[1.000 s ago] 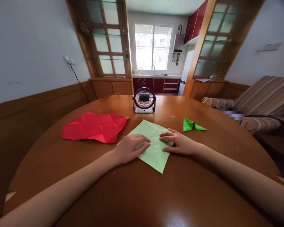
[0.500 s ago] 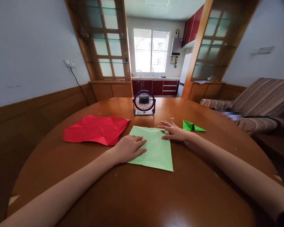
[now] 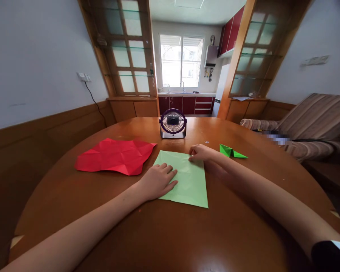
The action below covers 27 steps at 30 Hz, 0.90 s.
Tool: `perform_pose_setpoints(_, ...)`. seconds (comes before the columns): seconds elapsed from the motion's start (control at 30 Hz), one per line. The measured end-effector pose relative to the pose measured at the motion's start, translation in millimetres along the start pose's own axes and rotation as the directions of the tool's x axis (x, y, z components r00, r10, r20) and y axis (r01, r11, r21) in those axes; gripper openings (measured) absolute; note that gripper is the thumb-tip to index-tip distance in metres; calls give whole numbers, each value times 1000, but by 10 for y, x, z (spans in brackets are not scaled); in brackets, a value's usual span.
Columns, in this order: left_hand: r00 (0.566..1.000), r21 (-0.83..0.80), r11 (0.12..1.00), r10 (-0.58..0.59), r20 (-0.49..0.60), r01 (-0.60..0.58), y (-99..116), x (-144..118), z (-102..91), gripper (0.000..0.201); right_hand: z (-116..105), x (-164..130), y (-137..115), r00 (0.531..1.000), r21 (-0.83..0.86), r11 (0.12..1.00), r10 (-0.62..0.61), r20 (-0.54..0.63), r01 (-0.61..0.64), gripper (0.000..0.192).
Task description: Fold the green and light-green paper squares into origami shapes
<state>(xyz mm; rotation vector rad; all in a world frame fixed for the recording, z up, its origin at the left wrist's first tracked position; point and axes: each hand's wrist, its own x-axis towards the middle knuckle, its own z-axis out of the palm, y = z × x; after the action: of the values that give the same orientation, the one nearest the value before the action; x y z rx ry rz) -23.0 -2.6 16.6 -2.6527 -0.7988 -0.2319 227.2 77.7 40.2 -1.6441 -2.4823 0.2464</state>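
Note:
A light green square of paper (image 3: pixel 189 181) lies flat on the round wooden table (image 3: pixel 170 234) in front of me. My left hand (image 3: pixel 158 180) rests palm down on its left part, fingers spread. My right hand (image 3: pixel 201 152) is at the sheet's far right corner, fingers curled and pinching that corner. A creased red sheet (image 3: pixel 115 155) lies to the left, apart from both hands. A small folded bright green paper shape (image 3: pixel 231 152) sits just right of my right hand.
A small purple desk fan (image 3: pixel 172 123) stands at the table's far side, behind the green sheet. A striped sofa (image 3: pixel 314 121) is to the right of the table. Wood-panelled wall runs along the left.
The green sheet has been turned from a diamond position to square with me. My right hand moved from the sheet's right side to its far right corner and curled onto it.

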Motion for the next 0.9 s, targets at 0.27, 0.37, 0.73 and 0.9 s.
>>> perform_pose_setpoints(0.27,998,-91,996,18,-61,-23,-6,-4,18,34,-24,125,4,999,72,997,-34,1,34,9)
perform_pose_setpoints(0.37,996,-240,970,6,-84,-27,-20,-7,7,34,18,225,10,994,84,992,-86,-74,93,14)
perform_pose_setpoints(0.73,989,-448,890,18,-145,-81,-249,-44,81,29,190,453,-161,905,213,880,-415,-93,426,27)
perform_pose_setpoints(0.9,999,-317,947,-42,28,49,-341,-77,176,51,219,359,-187,882,140,888,-394,-261,438,33)
